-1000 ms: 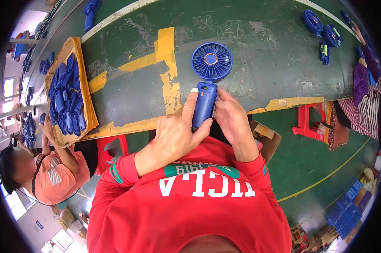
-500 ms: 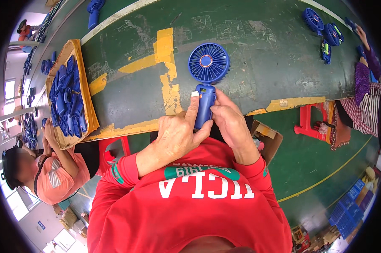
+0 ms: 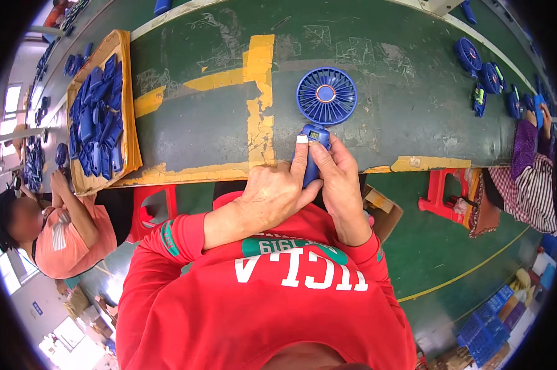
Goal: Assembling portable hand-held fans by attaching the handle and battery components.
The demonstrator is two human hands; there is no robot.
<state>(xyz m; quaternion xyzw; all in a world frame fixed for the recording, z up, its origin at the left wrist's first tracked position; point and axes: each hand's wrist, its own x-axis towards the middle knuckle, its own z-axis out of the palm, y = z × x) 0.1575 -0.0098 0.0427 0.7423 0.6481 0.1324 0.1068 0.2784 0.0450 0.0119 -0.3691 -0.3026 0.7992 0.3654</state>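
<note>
A blue handheld fan (image 3: 326, 105) is in front of me, its round grille with an orange-ringed hub over the table. Its handle points toward my chest, and a small lit display (image 3: 314, 134) shows at the top. My left hand (image 3: 269, 194) grips the handle from the left, a white-wrapped fingertip lying on its face beside the display. From the other side, my right hand (image 3: 341, 188) holds it too, the thumb pressed on the face just below the display. Both hands cover most of the handle.
A carton (image 3: 130, 123) heaped with blue handle-shaped parts stands on the left of the green table (image 3: 204, 135). More blue fans (image 3: 468, 57) lie at the far right. Co-workers sit on both sides, by red stools (image 3: 439, 197). An open cardboard box (image 3: 383, 213) is below the table edge.
My right thumb has moved from the handle's side onto its face, below the display. The display's reading looks different. The whole view has shifted slightly.
</note>
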